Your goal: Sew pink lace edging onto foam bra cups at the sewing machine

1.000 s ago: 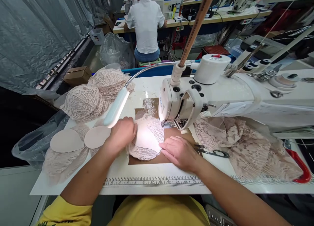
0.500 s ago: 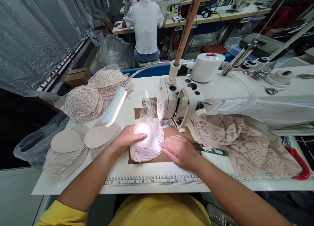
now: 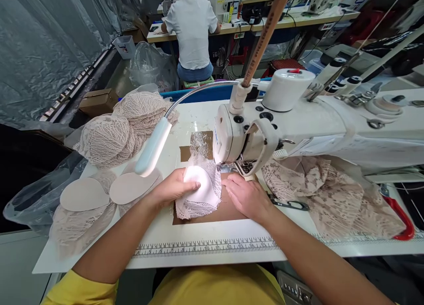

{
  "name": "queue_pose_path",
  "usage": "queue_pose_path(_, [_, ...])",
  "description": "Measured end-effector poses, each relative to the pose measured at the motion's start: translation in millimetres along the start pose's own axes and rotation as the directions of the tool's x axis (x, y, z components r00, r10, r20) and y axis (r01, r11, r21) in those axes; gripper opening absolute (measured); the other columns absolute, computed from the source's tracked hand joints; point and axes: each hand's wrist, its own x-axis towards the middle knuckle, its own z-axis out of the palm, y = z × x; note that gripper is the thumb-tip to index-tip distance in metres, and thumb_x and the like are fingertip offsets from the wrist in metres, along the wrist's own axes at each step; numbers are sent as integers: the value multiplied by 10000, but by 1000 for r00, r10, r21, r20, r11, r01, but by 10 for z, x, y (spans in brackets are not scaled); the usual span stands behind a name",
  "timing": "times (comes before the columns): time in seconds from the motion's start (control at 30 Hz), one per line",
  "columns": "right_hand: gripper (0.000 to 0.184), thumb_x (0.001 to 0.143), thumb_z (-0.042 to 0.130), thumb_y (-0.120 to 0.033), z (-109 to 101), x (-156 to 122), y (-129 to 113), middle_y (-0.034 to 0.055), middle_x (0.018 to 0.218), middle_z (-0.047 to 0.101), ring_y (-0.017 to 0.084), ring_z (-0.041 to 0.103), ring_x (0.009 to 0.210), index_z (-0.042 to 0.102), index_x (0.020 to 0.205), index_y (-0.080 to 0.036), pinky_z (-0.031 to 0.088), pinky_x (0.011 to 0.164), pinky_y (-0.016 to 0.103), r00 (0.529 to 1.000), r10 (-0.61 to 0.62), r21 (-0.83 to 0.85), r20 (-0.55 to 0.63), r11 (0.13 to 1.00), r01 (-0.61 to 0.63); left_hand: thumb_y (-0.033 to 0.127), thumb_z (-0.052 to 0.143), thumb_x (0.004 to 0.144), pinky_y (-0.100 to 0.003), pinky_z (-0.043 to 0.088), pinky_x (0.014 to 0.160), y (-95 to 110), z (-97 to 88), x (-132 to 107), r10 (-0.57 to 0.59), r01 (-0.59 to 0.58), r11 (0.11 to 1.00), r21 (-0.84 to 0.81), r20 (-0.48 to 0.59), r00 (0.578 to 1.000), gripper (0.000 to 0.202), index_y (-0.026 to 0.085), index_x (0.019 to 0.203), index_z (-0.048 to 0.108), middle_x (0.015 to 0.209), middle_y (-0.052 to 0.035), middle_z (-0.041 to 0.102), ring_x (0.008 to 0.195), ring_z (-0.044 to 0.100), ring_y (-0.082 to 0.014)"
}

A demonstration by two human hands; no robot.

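A white foam cup wrapped in pale lace (image 3: 200, 191) lies on a brown patch of the sewing table, just in front of the needle of the white sewing machine (image 3: 245, 135). My left hand (image 3: 172, 189) grips the cup's left side, fingers curled over its top. My right hand (image 3: 247, 197) lies flat on the table against the cup's right edge, close under the presser foot. The needle itself is hidden by the machine head.
Lace cups (image 3: 122, 126) are heaped at the back left, flat beige pads (image 3: 84, 193) lie at the left. More lace (image 3: 327, 194) and black snips (image 3: 289, 204) lie to the right, red-handled scissors (image 3: 399, 216) further right. A gooseneck lamp (image 3: 153, 148) hangs low. A person in white (image 3: 192, 28) sits ahead.
My left hand has moved from lying flat on the lace to gripping the cup and bunching it up. My right hand slid up closer to the presser foot.
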Motion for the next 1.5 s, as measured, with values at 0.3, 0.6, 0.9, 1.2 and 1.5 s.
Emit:
queue_pose_path(0.3, [289,840,449,-76,-26,-2,-48,48,809,609,151,474,667,678,984,-177,277,567,283,1000,7,23,28,1000,-8,326,779,680,-243,485,656,-26,-35,7,-9,10,999,41,-25,1000,346,118,930,659,827,-42,686,726,626,-158])
queue_pose_path(0.6, [406,850,441,-70,21,68,-80,56,863,651,151,490,647,654,1175,-190,297,558,282,993,108,-98,37,990,-104,363,769,688,-280,498,701,-13,-29,45,40,-31,996,86,-105,994,457,110,1042,631,913,-75,693,794,639,-197])
queue_pose_path(0.9, [412,867,438,-79,82,48,-64,67,911,668,153,515,656,646,1209,-176,352,580,283,995,97,-143,-17,985,-99,407,761,683,-298,502,722,-53,-36,114,142,-126,987,103,-162,977,510,110,1072,619,1007,-100,701,852,656,-239])
queue_pose_path(1.2, [419,855,443,-70,92,63,-63,63,811,641,161,536,670,652,1198,-187,351,571,279,996,90,-123,-9,988,-90,421,751,691,-327,506,773,-85,-60,143,199,-182,978,107,-181,963,572,98,1134,584,1092,-134,677,940,646,-275])
queue_pose_path(1.5, [374,864,465,-94,80,29,-4,40,810,649,139,497,613,668,1170,-170,349,557,274,998,47,-41,-39,998,-48,399,706,759,-368,491,853,-142,-152,170,275,-250,959,136,-216,937,548,132,1215,559,1103,-124,673,1019,629,-290])
